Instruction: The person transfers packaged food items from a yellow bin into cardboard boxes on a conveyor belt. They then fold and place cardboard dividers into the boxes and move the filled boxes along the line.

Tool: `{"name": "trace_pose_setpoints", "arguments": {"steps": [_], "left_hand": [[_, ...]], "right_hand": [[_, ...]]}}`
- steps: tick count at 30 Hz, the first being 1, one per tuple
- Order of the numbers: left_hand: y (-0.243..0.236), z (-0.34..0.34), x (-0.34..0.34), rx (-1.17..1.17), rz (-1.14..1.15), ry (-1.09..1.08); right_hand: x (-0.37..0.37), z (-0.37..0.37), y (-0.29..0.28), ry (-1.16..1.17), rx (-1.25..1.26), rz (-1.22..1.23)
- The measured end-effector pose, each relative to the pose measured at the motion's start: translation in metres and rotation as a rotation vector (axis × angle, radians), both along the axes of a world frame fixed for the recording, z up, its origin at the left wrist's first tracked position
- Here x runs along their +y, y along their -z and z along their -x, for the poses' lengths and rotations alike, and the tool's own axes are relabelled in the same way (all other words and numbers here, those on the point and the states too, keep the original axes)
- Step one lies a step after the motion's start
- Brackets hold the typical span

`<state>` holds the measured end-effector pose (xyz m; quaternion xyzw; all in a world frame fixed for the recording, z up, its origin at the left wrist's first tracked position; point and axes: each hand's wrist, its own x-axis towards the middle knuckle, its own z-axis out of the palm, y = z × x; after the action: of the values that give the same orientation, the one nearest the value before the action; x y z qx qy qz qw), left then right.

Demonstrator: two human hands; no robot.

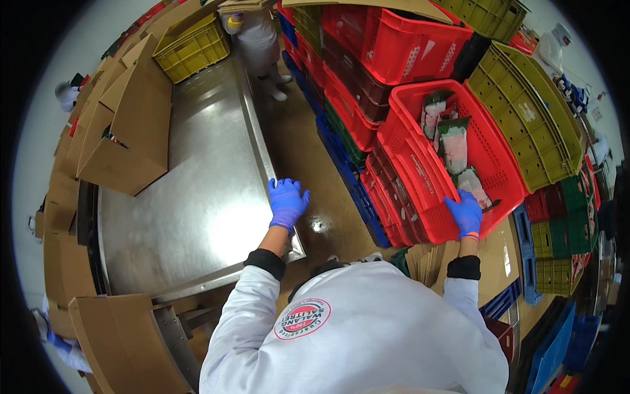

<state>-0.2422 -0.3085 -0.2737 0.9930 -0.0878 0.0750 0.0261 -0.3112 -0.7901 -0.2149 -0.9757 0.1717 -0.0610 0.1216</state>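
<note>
My left hand [287, 203], in a blue glove, rests at the right edge of a bare steel table [190, 177], its fingers apart and holding nothing. On the right, my right hand [465, 214], also blue-gloved, grips the near rim of a red plastic crate [412, 172]. The crate is tilted on top of a stack of crates. Inside it lie a few clear-and-green plastic packs [454, 148] with pale pink contents, well below the rim. My right fingertips are partly hidden by the crate wall.
Cardboard boxes [141, 125] line the table's left side, with a yellow crate [192, 49] at its far end. A co-worker [257, 43] in white stands in the aisle ahead. Red crates [400, 43] and olive crates [525, 115] are stacked right, over blue pallets [357, 190].
</note>
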Motion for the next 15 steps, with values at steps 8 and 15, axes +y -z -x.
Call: {"name": "trace_pose_setpoints", "arguments": {"steps": [8,15], "left_hand": [[0.001,-0.001,-0.001,-0.039,-0.01,0.03],[-0.005,-0.001,-0.005,0.052,-0.086,0.005]], "right_hand": [[-0.003,-0.001,0.002,0.011,0.0,-0.031],[0.004,0.0,-0.009,0.038,0.017,-0.018]]}}
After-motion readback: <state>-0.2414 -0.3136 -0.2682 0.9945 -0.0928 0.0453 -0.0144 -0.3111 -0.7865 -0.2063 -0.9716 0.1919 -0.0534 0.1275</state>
